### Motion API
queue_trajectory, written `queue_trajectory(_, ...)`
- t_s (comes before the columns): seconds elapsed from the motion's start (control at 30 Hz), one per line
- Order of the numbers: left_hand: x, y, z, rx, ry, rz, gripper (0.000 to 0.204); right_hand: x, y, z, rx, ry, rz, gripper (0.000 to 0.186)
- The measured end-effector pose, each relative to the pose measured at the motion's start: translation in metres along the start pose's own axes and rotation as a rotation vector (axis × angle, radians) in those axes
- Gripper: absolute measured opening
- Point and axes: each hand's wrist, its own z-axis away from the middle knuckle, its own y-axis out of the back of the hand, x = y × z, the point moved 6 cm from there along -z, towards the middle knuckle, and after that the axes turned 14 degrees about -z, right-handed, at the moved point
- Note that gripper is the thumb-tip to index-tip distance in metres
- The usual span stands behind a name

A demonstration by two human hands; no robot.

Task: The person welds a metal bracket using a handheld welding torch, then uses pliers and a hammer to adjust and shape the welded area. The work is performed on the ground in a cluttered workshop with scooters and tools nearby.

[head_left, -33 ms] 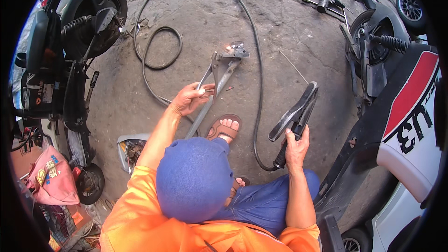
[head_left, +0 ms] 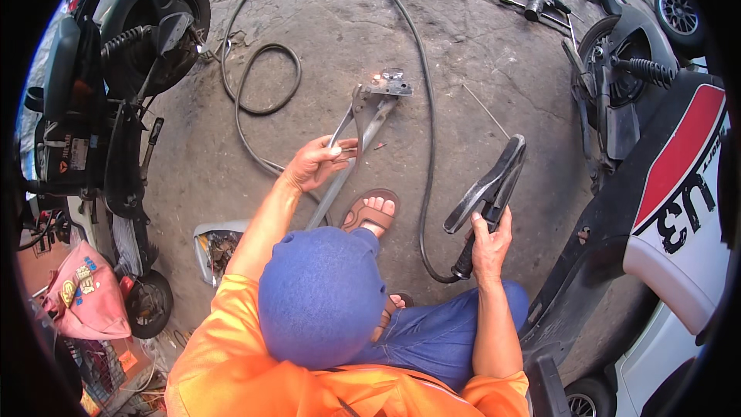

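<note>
My left hand (head_left: 315, 164) is closed around the handles of metal pliers (head_left: 356, 112). Their jaws reach the edge of a small metal plate (head_left: 395, 85) with holes, where a small orange glow shows. From that plate a grey steel bar (head_left: 370, 133) slants down across the ground, passing behind my left hand. In my right hand (head_left: 491, 247) is a black welding electrode holder (head_left: 502, 185), its lever angled away from the handle. A thin welding rod (head_left: 486, 112) sticks out of its jaw, pointing up and left, apart from the plate.
A black cable (head_left: 426, 108) loops over the concrete and runs to the holder. Motorcycle parts (head_left: 154, 31) stand at left, another scooter (head_left: 617, 69) at right. A power tool (head_left: 534, 1) lies far right. A pale container (head_left: 220, 251) sits beside my left arm.
The pliers have shifted very slightly to the right at the plate. My right hand and the electrode holder have not visibly moved.
</note>
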Motion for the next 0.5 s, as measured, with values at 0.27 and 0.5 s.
queue_trajectory(0.27, -0.055, -0.056, -0.046, -0.053, 0.139, 0.168, 0.034, -0.005, -0.003, 0.004, -0.019, -0.005, 0.005, 0.057)
queue_trajectory(0.5, -0.063, -0.046, -0.07, 0.064, 0.159, -0.032, 0.019, -0.003, 0.001, 0.008, -0.014, -0.01, -0.008, 0.057)
